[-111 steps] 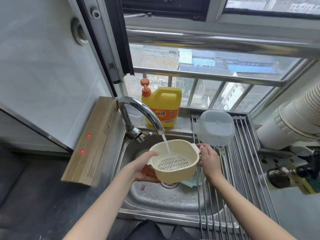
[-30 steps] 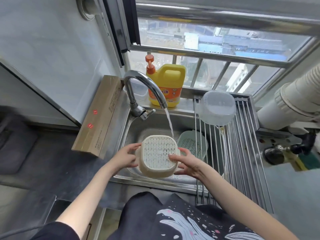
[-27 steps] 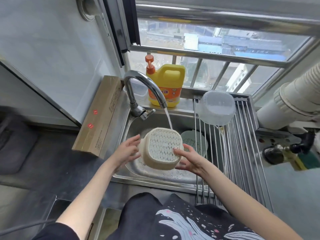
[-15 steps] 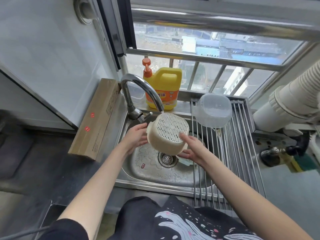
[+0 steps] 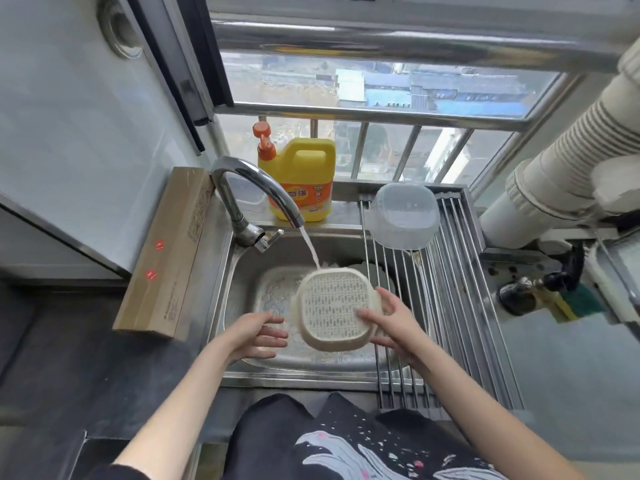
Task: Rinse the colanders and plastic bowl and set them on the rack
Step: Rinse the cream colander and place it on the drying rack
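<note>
A cream colander hangs bottom-up over the steel sink. Water from the faucet strikes its far edge. My right hand grips its right side, thumb on the perforated base. My left hand hovers just left of it with fingers spread, holding nothing. A clear plastic bowl lies upside down at the far end of the roll-up rack. A pale green colander lies in the sink, mostly hidden behind the cream one and the rack bars.
A yellow detergent jug stands on the ledge behind the faucet. A long cardboard box lies left of the sink. A ribbed vent duct and a sponge sit to the right.
The cream colander has dropped from beside the spout to lower over the sink, nearer me. My left hand has come off its side and opened.
</note>
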